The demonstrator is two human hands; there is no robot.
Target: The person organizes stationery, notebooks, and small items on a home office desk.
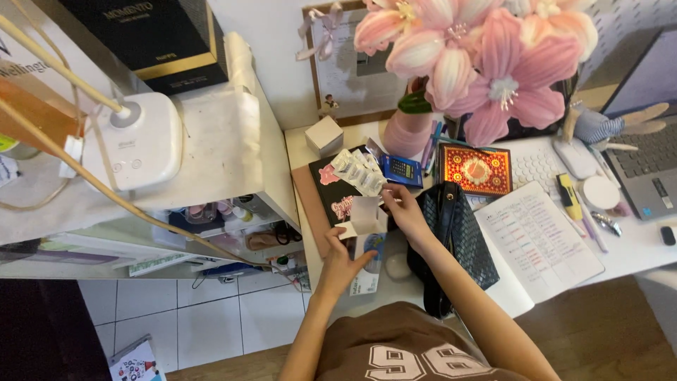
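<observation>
A small white carton [367, 243] with its top flap open is steadied at the desk's [635, 254] front edge by the left hand [340, 264], fingers closed around its side. A foil blister strip [360, 171] is pinched at one end by the right hand [403, 204], just above the carton beside a black quilted bag [462, 240]. Both are judged light and easily crushed, best held by the edges.

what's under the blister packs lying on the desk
The blister packs lie on a black notebook with pink pictures, beside the open carton in the left hand. The right hand touches their near end. The cover beneath them is hidden.
</observation>
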